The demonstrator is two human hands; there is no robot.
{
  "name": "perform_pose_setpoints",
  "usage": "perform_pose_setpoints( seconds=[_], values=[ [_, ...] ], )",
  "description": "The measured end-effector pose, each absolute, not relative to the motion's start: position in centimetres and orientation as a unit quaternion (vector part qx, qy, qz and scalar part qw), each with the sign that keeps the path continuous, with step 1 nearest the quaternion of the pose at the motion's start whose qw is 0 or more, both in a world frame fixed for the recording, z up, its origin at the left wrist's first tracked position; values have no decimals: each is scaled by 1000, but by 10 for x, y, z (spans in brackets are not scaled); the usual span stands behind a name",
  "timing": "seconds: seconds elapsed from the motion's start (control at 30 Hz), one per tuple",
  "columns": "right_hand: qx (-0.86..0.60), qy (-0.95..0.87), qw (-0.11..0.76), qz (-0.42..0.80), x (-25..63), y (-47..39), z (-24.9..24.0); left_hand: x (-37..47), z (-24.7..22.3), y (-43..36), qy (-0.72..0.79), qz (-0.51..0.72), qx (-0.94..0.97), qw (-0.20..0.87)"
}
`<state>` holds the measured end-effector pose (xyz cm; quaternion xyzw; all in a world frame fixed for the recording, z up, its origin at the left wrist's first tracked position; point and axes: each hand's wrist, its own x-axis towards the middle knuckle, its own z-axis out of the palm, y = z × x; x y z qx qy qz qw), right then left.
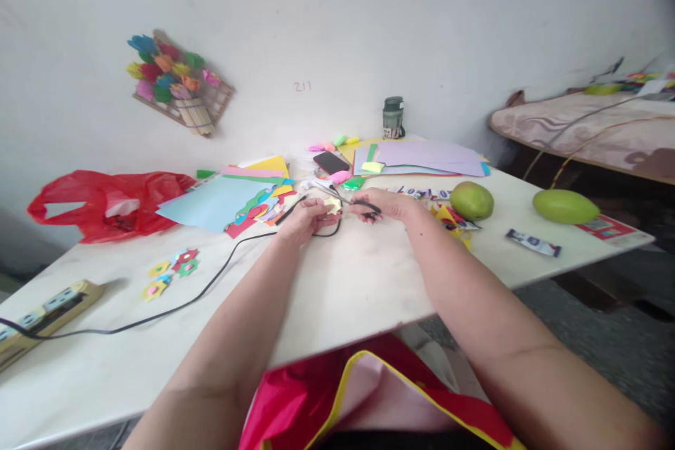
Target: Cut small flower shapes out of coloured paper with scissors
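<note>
Near the middle of the table, my left hand pinches a small pale yellow paper piece between thumb and fingers. My right hand is wrapped round the black handles of a pair of scissors. The scissor blades point left, close to the paper; whether they touch it I cannot tell. Just left of my left hand lie coloured paper scraps. A black cable runs across the table and passes by my hands.
Paper flowers and a power strip lie at left, with a red plastic bag behind. A phone, paper sheets and a bottle are at the back. Two green fruits sit at right.
</note>
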<state>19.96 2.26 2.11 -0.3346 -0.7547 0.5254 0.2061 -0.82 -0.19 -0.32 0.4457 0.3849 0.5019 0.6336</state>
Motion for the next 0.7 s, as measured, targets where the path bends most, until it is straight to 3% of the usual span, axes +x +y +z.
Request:
perform_pose_setpoints(
  seconds=[0.4, 0.7],
  values=[
    [-335, -681, 385, 525, 193, 29, 17, -8, -4, -2, 400, 470, 468, 633],
    [-338, -666, 390, 539, 178, 21, 15, -9, -8, 1, 398, 455, 479, 636]
  ],
)
